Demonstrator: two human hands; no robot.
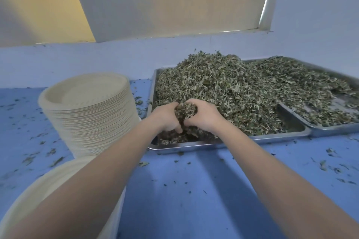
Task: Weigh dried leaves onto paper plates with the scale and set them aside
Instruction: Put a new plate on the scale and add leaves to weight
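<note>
A big heap of dried green leaves (219,85) fills a steel tray (194,144) at the middle of the blue table. My left hand (165,117) and my right hand (204,116) are cupped together at the tray's near left part, gripping a clump of leaves (185,109) between them. A single paper plate (44,188) lies at the lower left, partly under my left forearm. No scale shows; it may be hidden under that plate.
A tall stack of paper plates (87,110) stands left of the tray. A second steel tray (334,129) of leaves overlaps the first on the right. Leaf crumbs are scattered over the blue tabletop (184,190). A wall runs close behind the trays.
</note>
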